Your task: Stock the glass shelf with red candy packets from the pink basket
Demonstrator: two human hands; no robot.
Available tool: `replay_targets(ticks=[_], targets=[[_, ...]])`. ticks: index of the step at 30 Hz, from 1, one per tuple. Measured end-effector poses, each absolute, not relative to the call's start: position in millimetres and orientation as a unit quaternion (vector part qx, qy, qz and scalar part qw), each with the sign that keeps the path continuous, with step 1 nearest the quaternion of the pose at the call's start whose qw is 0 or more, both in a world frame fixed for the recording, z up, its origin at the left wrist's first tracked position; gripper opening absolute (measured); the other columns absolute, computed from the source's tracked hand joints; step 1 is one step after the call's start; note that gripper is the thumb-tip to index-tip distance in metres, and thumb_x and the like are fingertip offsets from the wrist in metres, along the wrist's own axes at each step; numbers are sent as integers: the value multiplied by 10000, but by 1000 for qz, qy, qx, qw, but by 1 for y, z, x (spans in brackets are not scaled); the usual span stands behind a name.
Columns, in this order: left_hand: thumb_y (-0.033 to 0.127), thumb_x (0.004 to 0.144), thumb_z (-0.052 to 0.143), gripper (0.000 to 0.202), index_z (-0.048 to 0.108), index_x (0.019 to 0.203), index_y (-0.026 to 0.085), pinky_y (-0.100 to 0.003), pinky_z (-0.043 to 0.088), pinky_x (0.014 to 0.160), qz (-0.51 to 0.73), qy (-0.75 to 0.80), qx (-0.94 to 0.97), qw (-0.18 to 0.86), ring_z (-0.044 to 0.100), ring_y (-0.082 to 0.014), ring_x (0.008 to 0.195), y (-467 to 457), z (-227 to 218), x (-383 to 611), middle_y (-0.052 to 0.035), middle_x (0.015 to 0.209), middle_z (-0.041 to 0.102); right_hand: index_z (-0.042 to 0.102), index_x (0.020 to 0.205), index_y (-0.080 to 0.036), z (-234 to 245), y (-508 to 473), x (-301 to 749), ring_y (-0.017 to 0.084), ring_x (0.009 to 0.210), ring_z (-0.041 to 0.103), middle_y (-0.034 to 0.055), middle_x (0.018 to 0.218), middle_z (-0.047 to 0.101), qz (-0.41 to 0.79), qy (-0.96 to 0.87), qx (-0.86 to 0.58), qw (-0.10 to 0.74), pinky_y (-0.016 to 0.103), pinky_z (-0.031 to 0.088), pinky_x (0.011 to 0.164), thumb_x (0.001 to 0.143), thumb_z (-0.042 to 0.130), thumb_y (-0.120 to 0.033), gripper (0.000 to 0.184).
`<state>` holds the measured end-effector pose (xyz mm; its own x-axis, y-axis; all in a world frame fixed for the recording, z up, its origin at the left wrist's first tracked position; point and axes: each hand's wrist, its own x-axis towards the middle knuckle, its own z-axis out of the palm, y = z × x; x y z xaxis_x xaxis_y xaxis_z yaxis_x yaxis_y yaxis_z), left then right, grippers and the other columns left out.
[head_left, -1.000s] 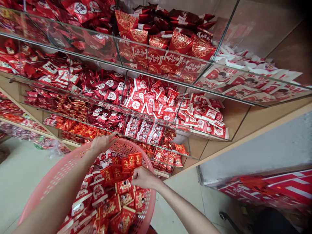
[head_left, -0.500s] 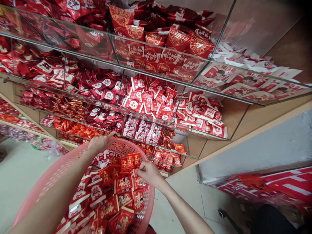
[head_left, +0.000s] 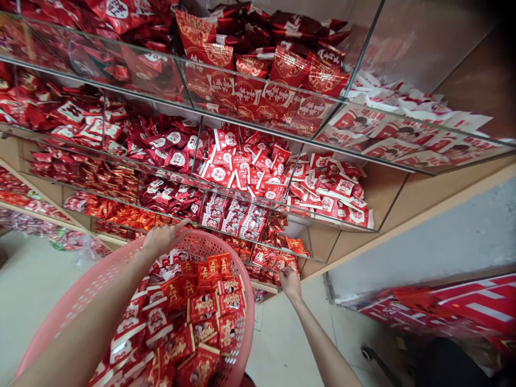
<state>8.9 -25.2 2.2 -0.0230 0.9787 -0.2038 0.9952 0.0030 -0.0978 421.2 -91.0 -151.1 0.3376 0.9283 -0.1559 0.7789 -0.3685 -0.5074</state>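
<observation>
Small red foil packets [head_left: 278, 261] are shelved low, beside the narrowed right hand [head_left: 291, 283], any hold hidden; likely light and slippery, they are best pinched edgewise. A pink plastic basket [head_left: 249, 312] is overlaid by the left hand [head_left: 162, 239], grip unclear.

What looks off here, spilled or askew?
Nothing major. One orange packet on a low shelf, just above the right hand in the picture, lies askew at the pile's right edge, more orange than the red packets beside it. No clear spill or damage shows.
</observation>
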Motion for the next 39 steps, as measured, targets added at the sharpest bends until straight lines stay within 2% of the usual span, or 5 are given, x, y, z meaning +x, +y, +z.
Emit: replay_targets(ticks=[14,17,21,26,39], targets=[[588,880,209,643,275,1458,315,-394,452,803,-114,701,704,29,644,-306,983,-23,-2,5,-153,1049,706,394,1388,-225,-166,-48,418,222,986,610,135,1342,484,162,-618,-764,89,291,408,804,842,385,-85,564],[581,884,199,634,289,1453,316,-392,451,804,-108,704,701,28,644,-302,985,-23,-2,5,-149,1051,707,440,1358,-251,-164,-38,415,230,1050,594,131,1285,542,167,-629,-757,60,307,409,827,896,355,-127,486],[571,892,183,632,299,1452,302,-404,451,810,-101,706,700,24,647,-306,980,-23,-4,5,-160,1045,707,591,1174,-150,-161,-23,412,222,990,619,149,1089,646,173,-624,-762,19,335,451,816,936,411,-214,305],[588,883,210,641,285,1456,311,-396,454,813,-110,703,702,23,649,-300,986,-23,-4,5,-155,1049,708,608,1050,-152,-163,-10,409,179,938,619,63,1036,644,170,-630,-758,-16,387,496,848,911,533,-359,260],[579,888,194,648,256,1466,294,-387,461,802,-119,699,705,18,653,-292,974,-23,-5,5,-148,1037,710,559,1186,-186,-163,-26,418,223,946,600,127,1032,647,163,-672,-722,34,308,381,759,891,396,-154,338]])
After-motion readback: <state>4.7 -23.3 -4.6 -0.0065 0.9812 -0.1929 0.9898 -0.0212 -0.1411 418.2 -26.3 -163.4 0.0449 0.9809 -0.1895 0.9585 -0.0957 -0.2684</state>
